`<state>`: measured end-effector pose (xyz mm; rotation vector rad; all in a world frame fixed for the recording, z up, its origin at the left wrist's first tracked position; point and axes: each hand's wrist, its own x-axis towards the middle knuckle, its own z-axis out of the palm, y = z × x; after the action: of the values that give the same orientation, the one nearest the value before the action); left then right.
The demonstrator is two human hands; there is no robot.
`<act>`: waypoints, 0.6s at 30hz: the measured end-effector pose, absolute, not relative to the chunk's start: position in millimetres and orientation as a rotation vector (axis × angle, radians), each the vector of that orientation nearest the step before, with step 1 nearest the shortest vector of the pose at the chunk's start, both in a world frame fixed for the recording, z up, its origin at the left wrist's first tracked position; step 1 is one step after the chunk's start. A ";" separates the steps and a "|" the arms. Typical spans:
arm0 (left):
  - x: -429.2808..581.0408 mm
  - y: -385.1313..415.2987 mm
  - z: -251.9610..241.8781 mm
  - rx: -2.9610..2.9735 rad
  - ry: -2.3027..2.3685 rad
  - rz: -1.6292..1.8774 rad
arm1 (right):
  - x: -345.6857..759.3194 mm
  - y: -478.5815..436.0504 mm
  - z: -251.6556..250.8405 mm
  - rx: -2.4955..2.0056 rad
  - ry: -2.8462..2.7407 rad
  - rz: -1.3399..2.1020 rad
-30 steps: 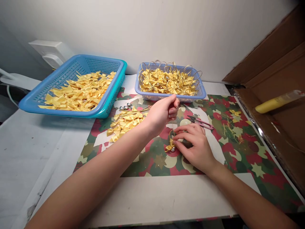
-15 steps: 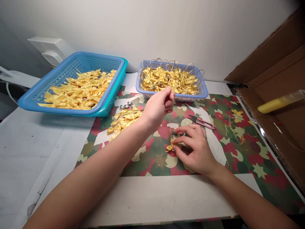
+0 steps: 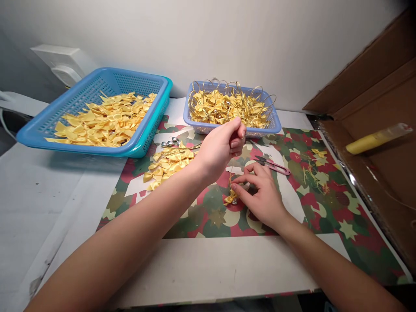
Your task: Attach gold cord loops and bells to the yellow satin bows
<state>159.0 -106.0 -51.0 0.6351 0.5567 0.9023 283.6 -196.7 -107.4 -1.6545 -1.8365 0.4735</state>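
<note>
My left hand (image 3: 222,145) is raised over the mat, its fingers curled closed. What it holds, if anything, is hidden. Lower and to the right, my right hand (image 3: 264,197) pinches a thin golden cord (image 3: 230,178) between thumb and fingers. Just under those fingertips lies a small yellow ribbon bow (image 3: 229,199) with a silver bell (image 3: 235,201) beside it. A pile of yellow bows (image 3: 167,167) sits left of my left wrist, partly covered by the forearm. Several silver bells (image 3: 170,143) are grouped behind that pile.
A blue basket of yellow bows (image 3: 152,117) stands at the left. Another basket (image 3: 274,123), with bows and golden cord loops, stands behind my left hand. Pink-handled thread snips (image 3: 276,167) lie beyond my right hand. Cord scraps (image 3: 320,180) and a cardboard box (image 3: 377,95) are at the right.
My right fingers have shifted from the bow up to the cord just above it. My left hand has moved slightly right, still closed. The whole view has shifted a little.
</note>
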 end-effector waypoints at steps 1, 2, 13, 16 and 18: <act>159.2 -106.6 -50.5 0.636 0.555 0.902 | 283.5 -196.2 -107.6 -1.672 -1.834 0.499; 159.5 -107.1 -49.9 0.641 0.552 0.902 | 283.4 -195.8 -107.8 -1.687 -1.833 0.521; 158.4 -106.0 -48.5 0.755 0.555 0.969 | 287.4 -194.1 -108.8 -1.676 -1.818 0.684; 157.1 -102.0 -51.7 0.757 0.545 1.015 | 290.3 -194.1 -109.3 -1.666 -1.832 0.711; 156.7 -100.3 -53.5 0.734 0.557 1.026 | 291.6 -193.9 -109.8 -1.664 -1.843 0.723</act>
<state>156.7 -100.3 -53.5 0.7337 0.5571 1.0261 291.6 -193.9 -109.8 -1.6641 -1.8429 0.7232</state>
